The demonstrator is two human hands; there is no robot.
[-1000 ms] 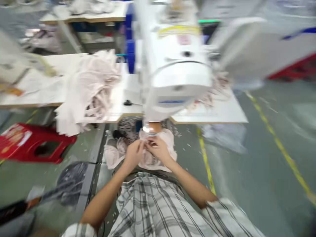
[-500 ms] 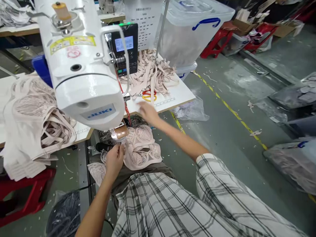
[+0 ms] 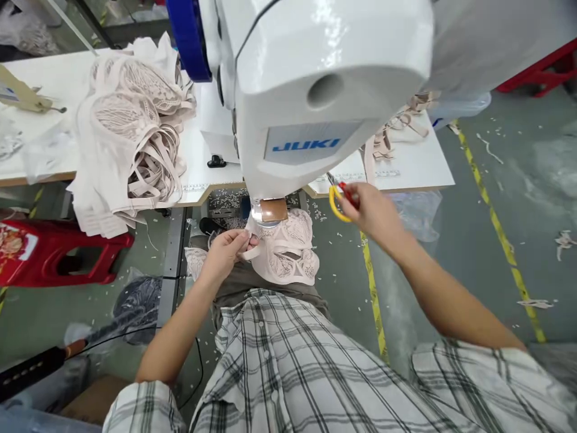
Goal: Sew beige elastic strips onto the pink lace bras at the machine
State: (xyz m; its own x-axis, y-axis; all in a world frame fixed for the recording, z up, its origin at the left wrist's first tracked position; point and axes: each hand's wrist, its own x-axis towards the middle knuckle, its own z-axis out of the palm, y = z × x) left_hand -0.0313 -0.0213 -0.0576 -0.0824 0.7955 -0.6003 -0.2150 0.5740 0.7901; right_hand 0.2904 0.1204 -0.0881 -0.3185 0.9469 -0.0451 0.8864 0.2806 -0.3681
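Bright light; white glare on the sewing machine (image 3: 288,102); slight blur on the right hand (image 3: 373,209)

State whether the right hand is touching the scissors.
Touching. The head view shows the right hand with its fingers closed on the handles of the scissors, while the blades point away toward the table edge.

White shirt (image 3: 293,373), dark plaid lines; pale buttons (image 3: 274,396); loose sleeves (image 3: 144,406); grey-brown trousers (image 3: 241,282).

Left grip (image 3: 229,252) pinches pale fabric (image 3: 293,252) below the sewing machine (image 3: 333,78); right grip (image 3: 376,213) holds scissors (image 3: 334,204) near its right side.
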